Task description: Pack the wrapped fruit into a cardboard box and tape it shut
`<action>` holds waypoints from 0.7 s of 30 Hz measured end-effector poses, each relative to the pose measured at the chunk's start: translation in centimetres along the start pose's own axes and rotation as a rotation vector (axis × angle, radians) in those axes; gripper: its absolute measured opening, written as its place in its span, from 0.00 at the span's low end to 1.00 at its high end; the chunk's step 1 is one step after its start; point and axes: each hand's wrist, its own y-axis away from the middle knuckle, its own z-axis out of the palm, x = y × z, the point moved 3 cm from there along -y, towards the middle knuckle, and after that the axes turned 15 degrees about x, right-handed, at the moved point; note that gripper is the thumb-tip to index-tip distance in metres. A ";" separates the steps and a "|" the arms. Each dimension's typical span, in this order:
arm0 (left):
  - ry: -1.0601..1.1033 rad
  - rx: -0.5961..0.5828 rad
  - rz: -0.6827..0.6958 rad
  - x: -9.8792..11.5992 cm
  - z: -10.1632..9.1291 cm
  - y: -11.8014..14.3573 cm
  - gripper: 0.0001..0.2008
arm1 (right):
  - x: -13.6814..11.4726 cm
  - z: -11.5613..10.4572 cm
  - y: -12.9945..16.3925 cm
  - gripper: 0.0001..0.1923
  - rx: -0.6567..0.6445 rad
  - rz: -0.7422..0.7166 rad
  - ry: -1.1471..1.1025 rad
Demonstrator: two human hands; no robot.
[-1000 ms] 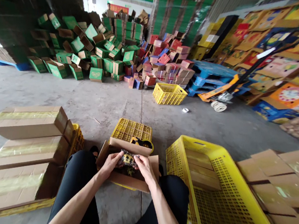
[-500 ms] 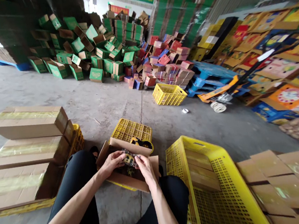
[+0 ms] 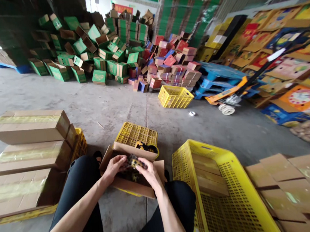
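My left hand (image 3: 116, 167) and my right hand (image 3: 149, 173) are over an open cardboard box (image 3: 135, 187) between my knees. Between them is a small bundle (image 3: 134, 162), yellowish with dark spots and a shiny, see-through plastic look; its exact kind is too small to tell. The left fingers pinch its left end. On its right side, the right thumb and fingers are closed around it. Similar dark and yellowish contents show dimly inside the box. The box rests on an upturned yellow crate (image 3: 135, 130), with a yellow-and-black tool (image 3: 146, 147) behind its far flap.
Taped cartons (image 3: 29, 125) are stacked to my left. On my right stands a large yellow crate (image 3: 232, 174) with cartons inside, beside more flat cartons (image 3: 301, 184). Farther off are a small yellow crate (image 3: 175, 97), a pallet jack (image 3: 228, 93) and heaped green boxes (image 3: 100, 75).
The bundle has tilted and dropped slightly toward the box. My right hand has shifted a little left and up over it, and my left hand has moved slightly left.
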 end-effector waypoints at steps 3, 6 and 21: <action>0.003 0.044 -0.011 -0.1 -0.3 -0.3 0.36 | 1.0 -0.7 -0.7 0.18 0.126 -0.070 0.188; -0.010 0.043 -0.021 -0.4 -0.4 -0.5 0.36 | 1.4 -0.7 -0.8 0.17 0.181 -0.184 0.408; -0.044 0.045 -0.068 -1.0 -0.7 -1.2 0.34 | 5.1 3.1 -0.4 0.31 -0.130 -0.012 0.557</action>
